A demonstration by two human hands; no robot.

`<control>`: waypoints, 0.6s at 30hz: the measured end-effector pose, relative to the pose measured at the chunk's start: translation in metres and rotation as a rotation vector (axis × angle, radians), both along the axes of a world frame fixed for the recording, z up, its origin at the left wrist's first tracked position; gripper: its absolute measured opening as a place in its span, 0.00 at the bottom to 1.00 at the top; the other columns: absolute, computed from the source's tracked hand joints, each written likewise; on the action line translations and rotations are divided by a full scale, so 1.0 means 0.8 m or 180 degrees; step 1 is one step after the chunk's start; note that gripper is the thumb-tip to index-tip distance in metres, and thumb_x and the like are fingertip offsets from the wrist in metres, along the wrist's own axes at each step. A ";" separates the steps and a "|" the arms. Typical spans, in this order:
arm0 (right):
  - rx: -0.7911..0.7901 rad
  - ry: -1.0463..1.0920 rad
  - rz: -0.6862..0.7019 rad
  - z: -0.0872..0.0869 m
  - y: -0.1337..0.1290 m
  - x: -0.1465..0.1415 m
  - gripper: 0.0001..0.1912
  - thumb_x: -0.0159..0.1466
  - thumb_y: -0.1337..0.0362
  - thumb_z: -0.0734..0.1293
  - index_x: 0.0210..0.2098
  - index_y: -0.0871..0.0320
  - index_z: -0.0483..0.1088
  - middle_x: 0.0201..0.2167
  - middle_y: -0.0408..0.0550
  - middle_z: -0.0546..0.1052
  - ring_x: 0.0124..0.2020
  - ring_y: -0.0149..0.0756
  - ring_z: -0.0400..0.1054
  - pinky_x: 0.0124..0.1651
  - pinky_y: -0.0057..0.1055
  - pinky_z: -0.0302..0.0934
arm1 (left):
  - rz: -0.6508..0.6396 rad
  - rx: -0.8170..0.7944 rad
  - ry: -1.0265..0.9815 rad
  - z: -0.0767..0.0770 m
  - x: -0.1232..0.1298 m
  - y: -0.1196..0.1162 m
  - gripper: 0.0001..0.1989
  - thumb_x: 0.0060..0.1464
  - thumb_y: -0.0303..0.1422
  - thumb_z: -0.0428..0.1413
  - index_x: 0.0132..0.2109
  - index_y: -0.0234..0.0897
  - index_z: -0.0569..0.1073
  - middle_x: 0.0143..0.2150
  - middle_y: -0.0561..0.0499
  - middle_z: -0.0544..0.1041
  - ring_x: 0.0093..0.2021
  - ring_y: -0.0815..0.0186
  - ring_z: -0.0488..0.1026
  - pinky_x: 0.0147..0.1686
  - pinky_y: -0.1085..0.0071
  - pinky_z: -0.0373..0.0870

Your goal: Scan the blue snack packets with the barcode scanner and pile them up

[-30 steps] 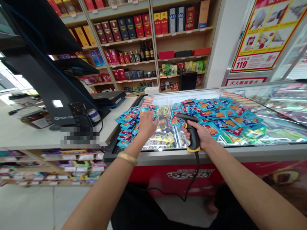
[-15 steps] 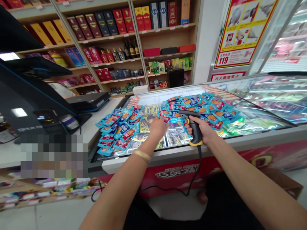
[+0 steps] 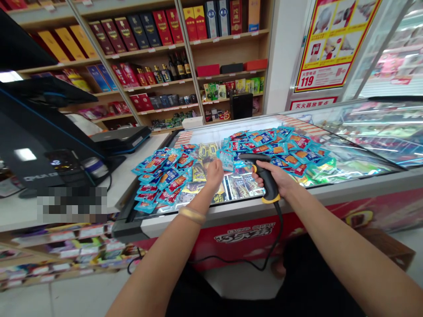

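Observation:
My left hand (image 3: 214,175) is closed on a small blue snack packet (image 3: 226,161), its pale back facing me, above the freezer's glass lid. In my right hand (image 3: 276,178) is a black and yellow barcode scanner (image 3: 269,181), gripped by the handle, its head pointing left toward the packet. A cord runs down from the scanner's base. Blue and red snack packets (image 3: 170,176) lie heaped left of my left hand. Another pile of similar packets (image 3: 291,149) spreads beyond and right of the scanner. Yellow packages (image 3: 200,171) show between the piles.
The chest freezer (image 3: 228,211) stands right in front of me. On its left, a counter (image 3: 139,165) bears a checkout terminal (image 3: 49,145) and a flat black device (image 3: 122,138). Shelves (image 3: 158,81) of boxes and bottles line the back. The scanner cord (image 3: 231,260) loops low before the freezer.
My left hand has closed on a packet and lifted it, turning its pale back toward me. The scanner has shifted slightly left, close to that packet.

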State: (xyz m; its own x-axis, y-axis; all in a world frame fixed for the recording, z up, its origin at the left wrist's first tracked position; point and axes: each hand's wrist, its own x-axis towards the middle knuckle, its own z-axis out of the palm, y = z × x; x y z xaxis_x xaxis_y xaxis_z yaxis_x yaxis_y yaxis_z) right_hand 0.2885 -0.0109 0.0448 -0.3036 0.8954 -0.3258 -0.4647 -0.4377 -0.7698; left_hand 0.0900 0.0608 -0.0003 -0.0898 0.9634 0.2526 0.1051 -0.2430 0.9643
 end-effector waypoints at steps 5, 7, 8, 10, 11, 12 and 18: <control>0.0000 -0.0111 0.0172 0.002 -0.002 0.001 0.18 0.71 0.62 0.58 0.28 0.63 0.70 0.18 0.45 0.69 0.15 0.25 0.60 0.16 0.20 0.58 | 0.0012 0.0025 -0.0132 0.005 0.001 -0.005 0.17 0.60 0.42 0.51 0.26 0.41 0.59 0.23 0.59 0.55 0.24 0.71 0.58 0.38 0.63 0.78; -0.0010 -0.0206 0.0216 0.002 -0.002 0.000 0.18 0.71 0.62 0.58 0.27 0.63 0.70 0.18 0.46 0.69 0.14 0.25 0.60 0.16 0.20 0.58 | -0.0020 -0.0052 -0.0242 0.008 0.002 -0.007 0.17 0.60 0.40 0.51 0.26 0.41 0.58 0.23 0.59 0.52 0.23 0.72 0.54 0.37 0.64 0.78; -0.0016 -0.0244 0.0223 0.002 -0.002 0.000 0.19 0.71 0.62 0.58 0.27 0.63 0.70 0.18 0.46 0.69 0.14 0.25 0.60 0.16 0.20 0.58 | -0.0041 -0.0087 -0.0298 0.009 0.003 -0.008 0.17 0.60 0.40 0.51 0.26 0.41 0.57 0.23 0.59 0.51 0.23 0.73 0.53 0.36 0.64 0.78; -0.0024 -0.0273 0.0235 0.001 -0.001 0.000 0.18 0.71 0.62 0.59 0.27 0.63 0.69 0.18 0.46 0.69 0.14 0.25 0.60 0.16 0.19 0.58 | -0.0085 -0.0127 -0.0363 0.012 0.004 -0.010 0.17 0.60 0.38 0.50 0.25 0.40 0.55 0.24 0.59 0.51 0.24 0.73 0.51 0.36 0.65 0.78; -0.0026 -0.0264 0.0254 0.000 -0.001 0.000 0.17 0.70 0.62 0.59 0.27 0.62 0.69 0.18 0.46 0.69 0.15 0.25 0.60 0.16 0.20 0.58 | -0.0096 -0.0123 -0.0366 0.013 0.004 -0.010 0.17 0.60 0.37 0.50 0.25 0.40 0.55 0.24 0.59 0.51 0.24 0.73 0.51 0.37 0.66 0.78; -0.0025 -0.0251 0.0282 -0.001 0.000 0.001 0.17 0.70 0.62 0.60 0.27 0.62 0.69 0.18 0.45 0.69 0.15 0.25 0.60 0.16 0.20 0.59 | -0.0096 -0.0104 -0.0350 0.013 0.003 -0.011 0.17 0.60 0.37 0.50 0.25 0.40 0.55 0.24 0.59 0.51 0.24 0.73 0.52 0.38 0.66 0.77; 0.0027 -0.0158 0.0382 -0.004 0.003 0.005 0.15 0.69 0.61 0.62 0.29 0.62 0.69 0.18 0.44 0.69 0.15 0.25 0.59 0.16 0.20 0.58 | 0.0024 0.0020 -0.0068 0.015 0.006 -0.016 0.18 0.61 0.44 0.50 0.26 0.40 0.59 0.23 0.58 0.56 0.25 0.71 0.59 0.40 0.65 0.76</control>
